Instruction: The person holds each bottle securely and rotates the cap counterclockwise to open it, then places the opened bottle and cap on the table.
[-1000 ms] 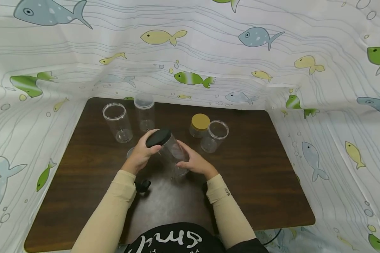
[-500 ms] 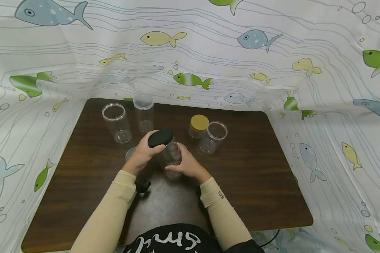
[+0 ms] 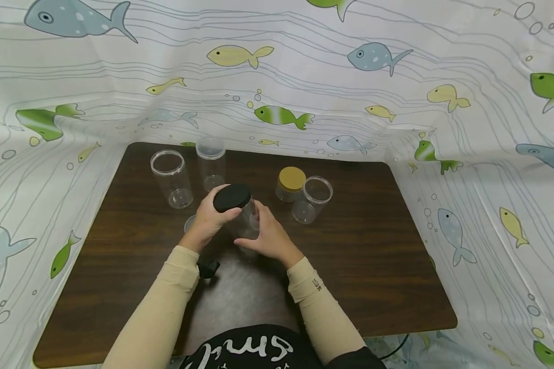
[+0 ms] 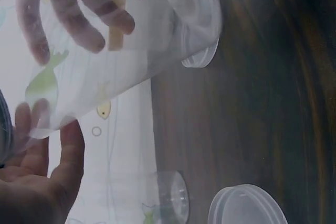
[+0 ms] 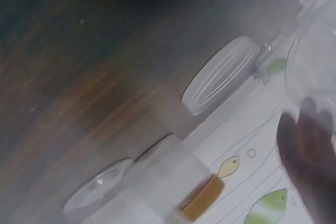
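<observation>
Over the middle of the table, both hands hold a clear jar with a black screw lid. My left hand grips the jar at its lidded top, thumb across the near side of the lid. Lower down, my right hand is wrapped round the jar's side, thumb in front. In the left wrist view the right fingers show through the see-through wall. The jar leans slightly, base tipped rightward. A clear lid, partly hidden by the left hand, lies flat on the table.
Two tall clear jars stand at back left, one open-topped and one with a translucent lid. At back right are a small jar with a yellow lid and an open clear jar. A fish-print sheet surrounds the dark wooden table.
My right hand has moved left, bringing the jar's base with it, so the jar stands more upright. The left hand stays at the lid. The other jars have not moved.
</observation>
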`<state>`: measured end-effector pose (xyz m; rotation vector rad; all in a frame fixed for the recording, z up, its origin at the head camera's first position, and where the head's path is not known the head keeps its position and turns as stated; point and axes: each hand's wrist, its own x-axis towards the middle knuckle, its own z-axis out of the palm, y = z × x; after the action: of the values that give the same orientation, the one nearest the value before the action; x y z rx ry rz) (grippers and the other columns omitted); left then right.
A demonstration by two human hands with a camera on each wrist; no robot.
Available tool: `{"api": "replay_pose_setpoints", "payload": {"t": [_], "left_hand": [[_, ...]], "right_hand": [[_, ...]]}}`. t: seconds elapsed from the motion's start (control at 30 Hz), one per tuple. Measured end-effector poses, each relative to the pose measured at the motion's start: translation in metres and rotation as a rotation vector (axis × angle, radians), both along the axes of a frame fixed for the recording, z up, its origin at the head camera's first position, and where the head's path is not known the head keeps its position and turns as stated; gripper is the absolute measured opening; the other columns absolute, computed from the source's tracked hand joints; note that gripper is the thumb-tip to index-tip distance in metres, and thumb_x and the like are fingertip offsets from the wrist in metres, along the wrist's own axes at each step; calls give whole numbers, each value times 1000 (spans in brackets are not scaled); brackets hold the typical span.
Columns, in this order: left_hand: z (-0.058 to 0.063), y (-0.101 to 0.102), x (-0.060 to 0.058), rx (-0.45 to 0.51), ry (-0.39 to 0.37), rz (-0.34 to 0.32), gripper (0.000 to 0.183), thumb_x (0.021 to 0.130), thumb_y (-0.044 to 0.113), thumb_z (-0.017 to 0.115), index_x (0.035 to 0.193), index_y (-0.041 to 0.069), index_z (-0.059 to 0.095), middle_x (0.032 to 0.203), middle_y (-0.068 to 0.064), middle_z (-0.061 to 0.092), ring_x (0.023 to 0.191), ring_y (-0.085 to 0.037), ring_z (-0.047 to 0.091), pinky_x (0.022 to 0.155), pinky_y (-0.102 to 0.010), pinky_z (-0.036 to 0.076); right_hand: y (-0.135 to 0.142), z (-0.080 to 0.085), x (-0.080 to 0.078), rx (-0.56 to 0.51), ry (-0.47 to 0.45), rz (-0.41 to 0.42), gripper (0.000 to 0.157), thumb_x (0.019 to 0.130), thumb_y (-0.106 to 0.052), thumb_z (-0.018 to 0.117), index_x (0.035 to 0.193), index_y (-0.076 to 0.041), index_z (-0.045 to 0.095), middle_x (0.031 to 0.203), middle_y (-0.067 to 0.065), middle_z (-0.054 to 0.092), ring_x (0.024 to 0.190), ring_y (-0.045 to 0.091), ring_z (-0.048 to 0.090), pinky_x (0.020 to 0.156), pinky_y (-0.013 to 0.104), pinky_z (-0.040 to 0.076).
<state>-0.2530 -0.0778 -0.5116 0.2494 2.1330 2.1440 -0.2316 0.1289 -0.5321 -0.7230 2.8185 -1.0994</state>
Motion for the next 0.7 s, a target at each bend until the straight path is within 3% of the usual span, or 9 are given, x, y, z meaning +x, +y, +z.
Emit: {"api": "replay_pose_setpoints", "payload": {"t": [0.17,0.27,0.4,0.53,0.7], "left_hand": [[-1,-4,1,189,20,-134,84,86,28,84,152,1,38,138,-14,48,113,-19,53,88,-23,49],[-4,-6,0,333,29,-241,91,84,38,85,150,-2,37,135,-11,50,110,-17,55,88,-24,50],[-8,-8,-1,393,53,-314,88,82,43,85,147,2,42,131,-6,55,109,-16,57,89,-25,51],[-10,-10,-3,388,49,-336,87,83,45,84,147,4,42,131,-6,54,111,-16,57,91,-26,51],[-8,-11,-1,342,8,-295,95,82,45,85,151,2,35,137,-11,47,116,-18,52,93,-25,49]], "right_hand": [[21,8,-9,-193,-297,159,108,83,-52,81,163,-20,16,160,8,32,141,25,40,113,50,37],[33,9,-13,-301,-419,243,113,77,-62,80,162,-18,19,163,6,29,144,24,37,116,53,30],[39,7,-16,-369,-524,334,111,77,-67,77,161,-17,25,156,8,34,137,23,42,112,49,35],[36,6,-15,-353,-519,346,100,82,-61,77,159,-19,29,136,10,45,122,22,51,100,41,47],[29,8,-13,-293,-423,256,97,83,-51,80,158,-16,30,142,8,46,124,21,51,103,43,45]]}}
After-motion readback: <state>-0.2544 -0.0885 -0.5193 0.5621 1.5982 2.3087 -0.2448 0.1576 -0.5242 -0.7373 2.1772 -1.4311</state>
